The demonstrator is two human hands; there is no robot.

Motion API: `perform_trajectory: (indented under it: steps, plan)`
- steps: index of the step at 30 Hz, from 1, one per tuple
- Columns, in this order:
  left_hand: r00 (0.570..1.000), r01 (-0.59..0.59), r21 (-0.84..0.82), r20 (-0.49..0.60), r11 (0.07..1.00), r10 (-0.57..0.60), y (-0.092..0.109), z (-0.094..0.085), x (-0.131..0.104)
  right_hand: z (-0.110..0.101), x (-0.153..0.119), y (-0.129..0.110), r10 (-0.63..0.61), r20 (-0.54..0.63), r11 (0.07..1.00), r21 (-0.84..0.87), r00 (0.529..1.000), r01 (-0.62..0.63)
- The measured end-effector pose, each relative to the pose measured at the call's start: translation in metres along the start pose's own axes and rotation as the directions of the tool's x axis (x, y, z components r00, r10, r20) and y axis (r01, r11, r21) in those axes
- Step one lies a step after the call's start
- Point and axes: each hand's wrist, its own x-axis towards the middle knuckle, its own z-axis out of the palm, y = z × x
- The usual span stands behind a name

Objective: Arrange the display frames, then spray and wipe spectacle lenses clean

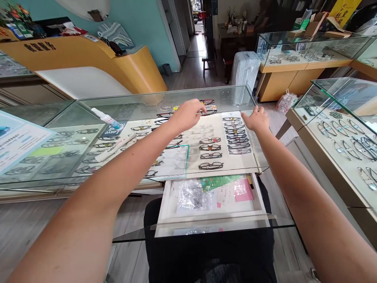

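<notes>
My left hand [190, 114] is over the far part of a glass display case [129, 95], its fingers curled beside eyeglasses [208, 112]. Whether anything is between those fingertips is hidden. At the case's right edge rests my right hand [257, 119], thumb apart from the fingers. Just left of it, a white tray [247, 142] carries a column of dark-framed eyeglasses [237, 135]. More glasses [211, 166] lie in a column in the middle. Nearest my body, a pulled-out white drawer [161, 216] contains a clear plastic bag [193, 196], a green sheet and pink paper [244, 190].
A white spray bottle [107, 118] and a rolled white paper [116, 148] lie on the left. A glass pane edge [206, 232] crosses above my lap. Another display case [332, 137] stands right; a wrapped suitcase [244, 70] and a wooden counter [141, 70] are beyond.
</notes>
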Motion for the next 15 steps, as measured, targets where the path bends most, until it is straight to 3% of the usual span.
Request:
perform_trajectory:
  steps: [3, 6, 10, 15]
  plan:
    - [0.996, 0.013, 0.181, 0.088, 0.983, -0.029, -0.030, 0.011, 0.022, -0.001, -0.002, -0.001, 0.006, 0.004, 1.000, -0.002, 1.000, -0.006]
    - [0.981, -0.016, 0.282, 0.191, 0.959, -0.040, -0.045, 0.022, 0.035, -0.001, -0.003, -0.003, 0.015, 0.009, 1.000, 0.000, 1.000, -0.015]
    - [0.970, -0.039, 0.334, 0.239, 0.942, -0.044, -0.049, 0.039, 0.045, -0.001, -0.004, -0.003, 0.015, -0.003, 1.000, 0.000, 1.000, -0.015]
    - [0.972, -0.024, 0.389, 0.224, 0.921, -0.069, -0.047, 0.056, 0.053, 0.000, -0.003, -0.003, 0.007, -0.011, 1.000, 0.006, 1.000, -0.007]
